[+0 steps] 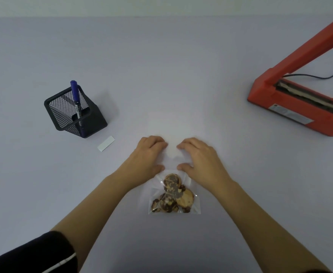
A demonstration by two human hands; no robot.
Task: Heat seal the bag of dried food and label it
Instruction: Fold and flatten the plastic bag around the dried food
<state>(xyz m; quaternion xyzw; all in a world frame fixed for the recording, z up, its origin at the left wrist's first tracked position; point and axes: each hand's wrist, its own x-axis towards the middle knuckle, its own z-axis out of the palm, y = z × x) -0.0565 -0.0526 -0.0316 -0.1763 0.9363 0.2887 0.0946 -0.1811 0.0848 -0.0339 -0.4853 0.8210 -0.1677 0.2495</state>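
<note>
Head view: left grip (148, 154) and right grip (199, 156), fingers curled, pinch the clear crinkled film top of the bag (194, 205) lying flat on the matte worktop (181, 75). Lumpy brown dried food (171, 187) sits just below both grips. Black mesh pen holder (67, 115) and flat white label strip (106, 143) lie left of the left grip. Orange heat sealer (291, 103), arm raised, stands well right of the right grip.

The desk (161, 75) is plain pale lilac-grey; the heat sealer (264, 91) is orange-red with a black sealing strip (303, 95) and silver plate (291, 114), its cable (319, 77) black. The pen holder (94, 123) is black diamond mesh, the marker (75, 91) blue, the label (106, 143) plain white. The bag (195, 203) is clear, its dried food (171, 194) mottled tan and dark brown, and the sleeve (33, 251) is black with a thin white stripe.
</note>
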